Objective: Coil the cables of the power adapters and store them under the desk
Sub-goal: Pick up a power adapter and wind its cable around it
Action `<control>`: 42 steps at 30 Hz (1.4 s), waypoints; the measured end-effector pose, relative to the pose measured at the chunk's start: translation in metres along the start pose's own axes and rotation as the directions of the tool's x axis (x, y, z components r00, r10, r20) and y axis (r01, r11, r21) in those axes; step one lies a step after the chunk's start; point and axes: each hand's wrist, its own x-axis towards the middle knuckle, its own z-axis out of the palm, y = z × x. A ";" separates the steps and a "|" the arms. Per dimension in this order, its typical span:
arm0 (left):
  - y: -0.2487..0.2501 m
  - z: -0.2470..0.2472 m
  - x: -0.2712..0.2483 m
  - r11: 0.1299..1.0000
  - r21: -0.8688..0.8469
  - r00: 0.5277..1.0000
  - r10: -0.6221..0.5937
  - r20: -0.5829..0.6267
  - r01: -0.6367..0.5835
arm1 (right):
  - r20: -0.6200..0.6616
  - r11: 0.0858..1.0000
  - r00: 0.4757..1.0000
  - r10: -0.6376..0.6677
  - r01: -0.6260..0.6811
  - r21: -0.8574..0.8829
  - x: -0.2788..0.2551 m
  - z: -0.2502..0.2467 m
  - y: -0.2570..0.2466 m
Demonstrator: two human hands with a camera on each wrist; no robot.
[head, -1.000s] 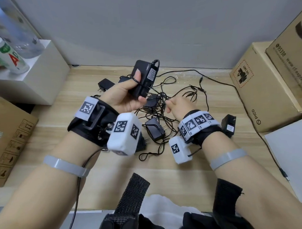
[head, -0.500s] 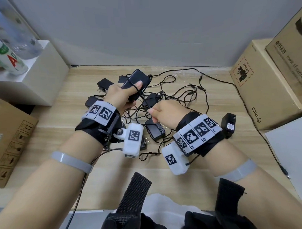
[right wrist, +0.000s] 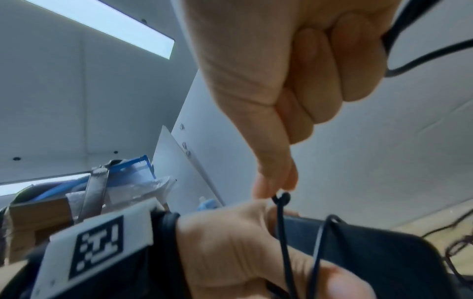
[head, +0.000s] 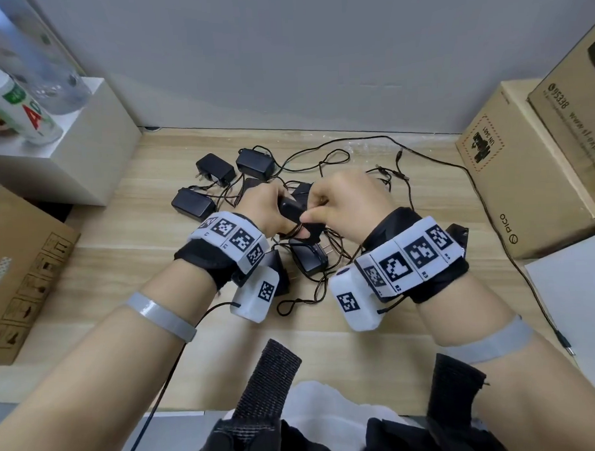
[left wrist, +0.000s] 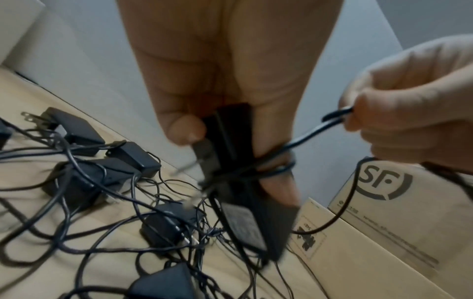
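Much of the held power adapter (head: 294, 214) is hidden in the head view behind the two hands, and its lower end is blurred in the left wrist view. The far tips of the left fingers cannot be made out from above. The left hand (head: 267, 209) is seen with knuckles up, its thumb and fingers curled round the black adapter body, which is held above the wooden floor (head: 361, 341) at the centre of the scene. The right hand (head: 349, 203), just at 3 o'clock of the left, is closed into a fist, with its thumb and forefinger pinching the thin black cable (left wrist: 314, 131). A few turns of that cable are seen wrapped around the adapter and over the left thumb. Below, the other adapters (head: 216, 169) lie in a tangle of loose cords, from 10 to 6 o'clock of the hands. Cardboard boxes (head: 523, 170) stand at 3 o'clock.
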 end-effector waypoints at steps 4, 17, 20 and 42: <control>0.003 -0.015 -0.002 0.995 -0.090 0.983 0.049 0.178 -0.034 | -0.138 0.989 0.989 0.051 -0.030 0.146 0.008 -0.008 0.014; 0.009 -0.027 -0.011 0.417 -0.909 0.881 0.430 0.200 0.002 | -0.020 0.798 0.988 0.152 -0.111 0.592 0.020 0.026 0.028; 0.016 -0.022 -0.011 0.314 -0.949 0.962 0.245 0.119 0.037 | 0.119 0.762 0.979 0.165 -0.204 0.614 0.016 0.038 0.018; -0.020 0.004 0.004 0.990 -0.137 0.977 0.007 -0.213 -0.037 | -0.033 0.905 0.999 -0.007 0.021 0.425 -0.006 0.009 0.005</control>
